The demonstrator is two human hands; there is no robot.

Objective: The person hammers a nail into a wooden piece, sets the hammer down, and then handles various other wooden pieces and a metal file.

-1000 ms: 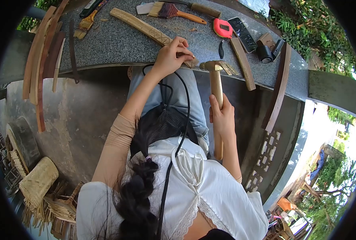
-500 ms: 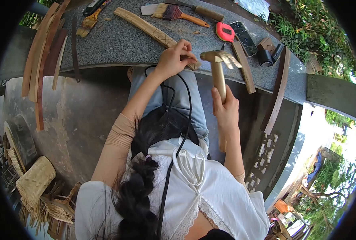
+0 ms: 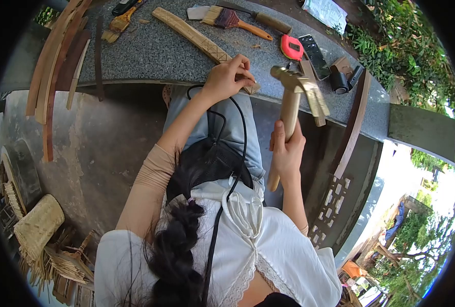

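Note:
A carved wooden strip lies slantwise on the stone slab, its near end at the slab's edge. My left hand rests over that near end, thumb and fingers closed in a pinch. Whatever is between the fingertips is too small to make out. My right hand is wrapped around the handle of a claw hammer. The hammer is held upright to the right of the strip, apart from it, with its metal head at the top and its claw pointing right.
On the grey slab lie a paintbrush, a knife, a red tape measure and a phone. Several wooden strips overhang the left edge. Another strip overhangs at right. A black cable hangs before me.
My right hand has shifted the hammer, its head now farther right and nearer the camera. My left hand keeps its pinch at the strip's end. The view has moved slightly.

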